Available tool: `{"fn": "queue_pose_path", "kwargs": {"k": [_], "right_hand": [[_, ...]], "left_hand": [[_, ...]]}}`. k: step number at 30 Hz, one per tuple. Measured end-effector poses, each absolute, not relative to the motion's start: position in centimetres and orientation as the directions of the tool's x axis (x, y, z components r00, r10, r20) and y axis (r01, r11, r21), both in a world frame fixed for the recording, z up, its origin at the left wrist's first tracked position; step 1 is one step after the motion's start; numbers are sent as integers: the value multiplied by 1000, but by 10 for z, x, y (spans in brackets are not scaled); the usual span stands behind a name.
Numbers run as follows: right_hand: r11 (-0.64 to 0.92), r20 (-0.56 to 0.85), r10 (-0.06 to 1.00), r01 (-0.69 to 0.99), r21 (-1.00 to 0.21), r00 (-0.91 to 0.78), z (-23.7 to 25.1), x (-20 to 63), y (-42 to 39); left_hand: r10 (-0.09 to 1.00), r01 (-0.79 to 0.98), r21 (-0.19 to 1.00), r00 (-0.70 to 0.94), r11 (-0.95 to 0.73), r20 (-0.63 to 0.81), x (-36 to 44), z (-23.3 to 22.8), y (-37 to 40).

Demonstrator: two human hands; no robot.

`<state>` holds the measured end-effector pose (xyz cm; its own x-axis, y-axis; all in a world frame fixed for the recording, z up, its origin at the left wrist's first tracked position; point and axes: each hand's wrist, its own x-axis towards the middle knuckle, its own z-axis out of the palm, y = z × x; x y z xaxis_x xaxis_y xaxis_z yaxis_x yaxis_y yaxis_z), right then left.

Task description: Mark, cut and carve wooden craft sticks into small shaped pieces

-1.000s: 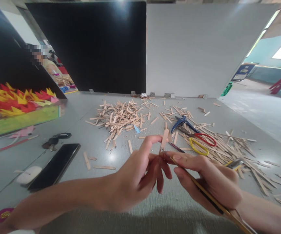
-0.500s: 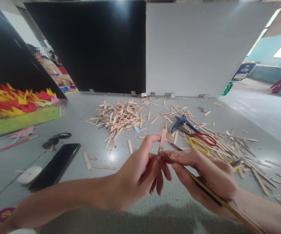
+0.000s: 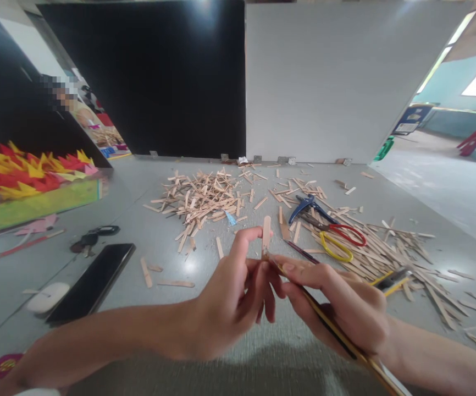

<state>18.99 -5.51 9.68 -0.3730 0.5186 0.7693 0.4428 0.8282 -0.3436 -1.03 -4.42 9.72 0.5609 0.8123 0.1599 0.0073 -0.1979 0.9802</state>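
Stick, wooden: pinched upright in left hand, presumably steadied for marking; right hand fingers closed around pencil, tip against stick; scissors mid-table.

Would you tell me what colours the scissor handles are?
The scissors have one red and one yellow handle, seen in the head view.

The stick now stands straighter and sits a bit more to the left than before. Both hands, left and right, sit lower and more left. The pencil tip stays at the stick's bottom.
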Motion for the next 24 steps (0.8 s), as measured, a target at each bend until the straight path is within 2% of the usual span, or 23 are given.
{"fn": "queue_pose_path", "kwargs": {"k": [5,10,15,24], "right_hand": [[811,759,555,425,-402,-340,100,189,-56],[853,759,520,282,-439,-391,102,188,-49],[818,745,558,396,-417,-366,103,190,-53],[823,761,538,421,-381,-363,101,192,-55]], "left_hand": [[803,-44,983,570,-181,173,-8,98,-44],[798,-47,985,581,-166,162,-6,101,-43],[792,-29,985,590,-172,156,-8,101,-44],[795,-17,979,580,-205,176,-8,98,-43]]}}
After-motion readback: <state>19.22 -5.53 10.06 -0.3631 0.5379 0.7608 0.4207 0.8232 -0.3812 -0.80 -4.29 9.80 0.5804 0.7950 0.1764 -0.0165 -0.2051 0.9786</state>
